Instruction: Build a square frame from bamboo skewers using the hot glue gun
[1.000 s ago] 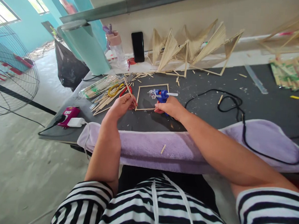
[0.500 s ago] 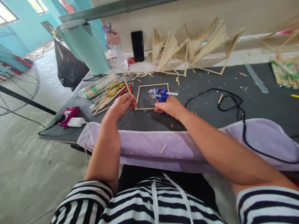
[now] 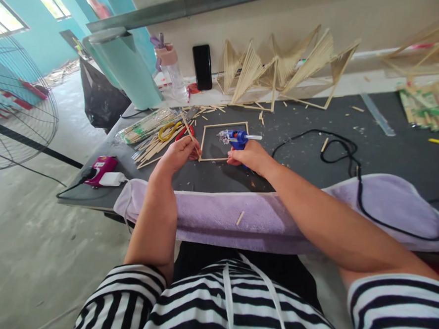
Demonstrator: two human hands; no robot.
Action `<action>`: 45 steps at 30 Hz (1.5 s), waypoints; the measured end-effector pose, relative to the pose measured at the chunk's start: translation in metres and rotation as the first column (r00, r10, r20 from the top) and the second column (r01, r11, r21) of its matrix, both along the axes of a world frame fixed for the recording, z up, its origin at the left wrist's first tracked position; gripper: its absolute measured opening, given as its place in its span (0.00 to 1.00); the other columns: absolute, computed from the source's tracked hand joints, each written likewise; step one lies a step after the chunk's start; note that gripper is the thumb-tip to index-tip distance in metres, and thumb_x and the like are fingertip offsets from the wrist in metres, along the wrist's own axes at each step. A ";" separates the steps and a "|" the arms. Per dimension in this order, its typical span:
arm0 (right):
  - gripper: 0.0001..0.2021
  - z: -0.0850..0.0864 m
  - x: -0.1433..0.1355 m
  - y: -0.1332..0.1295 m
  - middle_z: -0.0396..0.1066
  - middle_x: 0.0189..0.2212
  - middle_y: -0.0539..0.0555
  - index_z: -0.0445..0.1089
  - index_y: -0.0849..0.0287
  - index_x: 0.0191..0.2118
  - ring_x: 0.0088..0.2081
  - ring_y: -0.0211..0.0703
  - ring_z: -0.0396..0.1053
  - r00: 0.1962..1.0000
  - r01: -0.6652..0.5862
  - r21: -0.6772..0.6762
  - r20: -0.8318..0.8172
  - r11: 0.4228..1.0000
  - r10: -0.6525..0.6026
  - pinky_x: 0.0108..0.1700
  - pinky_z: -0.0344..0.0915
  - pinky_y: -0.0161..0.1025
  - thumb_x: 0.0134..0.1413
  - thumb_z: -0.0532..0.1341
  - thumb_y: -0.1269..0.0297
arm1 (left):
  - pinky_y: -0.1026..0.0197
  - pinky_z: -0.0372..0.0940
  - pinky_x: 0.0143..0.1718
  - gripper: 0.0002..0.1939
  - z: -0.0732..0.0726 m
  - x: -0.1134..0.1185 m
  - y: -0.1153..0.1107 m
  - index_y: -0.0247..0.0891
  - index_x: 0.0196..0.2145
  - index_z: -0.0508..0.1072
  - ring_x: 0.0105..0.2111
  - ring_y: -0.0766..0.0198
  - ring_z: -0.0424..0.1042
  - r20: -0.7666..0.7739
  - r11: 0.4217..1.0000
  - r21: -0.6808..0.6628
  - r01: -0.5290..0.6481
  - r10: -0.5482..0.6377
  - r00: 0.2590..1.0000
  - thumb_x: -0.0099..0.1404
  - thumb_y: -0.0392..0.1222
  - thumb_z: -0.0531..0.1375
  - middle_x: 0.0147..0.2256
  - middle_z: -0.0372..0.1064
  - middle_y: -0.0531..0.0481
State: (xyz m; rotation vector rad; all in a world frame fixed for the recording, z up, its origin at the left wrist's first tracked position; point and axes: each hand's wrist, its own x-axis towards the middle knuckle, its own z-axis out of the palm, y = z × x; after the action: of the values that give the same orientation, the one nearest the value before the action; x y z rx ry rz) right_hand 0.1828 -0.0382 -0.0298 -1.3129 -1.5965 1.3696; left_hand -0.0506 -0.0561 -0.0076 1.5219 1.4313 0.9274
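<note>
Left hand: the left hand (image 3: 181,153) is pinching a thin stick (image 3: 187,127), fingers clamped on it; the stick is leaning, its lower end sitting by the frame's near left corner, though whether the two are touching I cannot tell.
Right hand: the right hand (image 3: 249,155) is gripping a blue glue gun (image 3: 237,138), fingers closing round its handle, nozzle pointing left above the frame.
Frame: the four-sided stick frame (image 3: 225,124) is lying flat on the tabletop (image 3: 297,162) between both hands.
Near edge: a purple towel (image 3: 216,211) is covering the tabletop's front edge; a strip of dark surface is showing between towel and frame.
Left side: loose sticks (image 3: 154,148) and a yellow handle (image 3: 166,131) are crowding the left hand.
Right side: more room is opening beyond the glue gun, a black cord (image 3: 311,131) curling across it.
Back edge: fanned stick models (image 3: 243,79) are standing along the wall, bounding the room behind the frame.
</note>
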 end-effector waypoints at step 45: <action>0.06 0.000 0.000 0.001 0.74 0.22 0.54 0.68 0.60 0.28 0.29 0.46 0.78 1.000 0.002 0.009 0.003 1.000 -0.002 0.34 0.76 0.39 0.52 0.63 0.76 | 0.67 0.67 0.31 0.10 0.001 0.001 -0.001 0.38 0.32 0.68 0.28 0.70 0.73 -0.002 1.000 -0.009 -0.002 0.002 1.000 0.70 0.43 0.53 0.29 0.73 0.52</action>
State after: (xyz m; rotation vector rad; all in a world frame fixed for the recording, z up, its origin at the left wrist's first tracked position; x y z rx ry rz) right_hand 0.1831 -0.0372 -0.0296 -1.3114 -1.6015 1.3584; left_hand -0.0500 -0.0573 -0.0065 1.5158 1.4364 0.9199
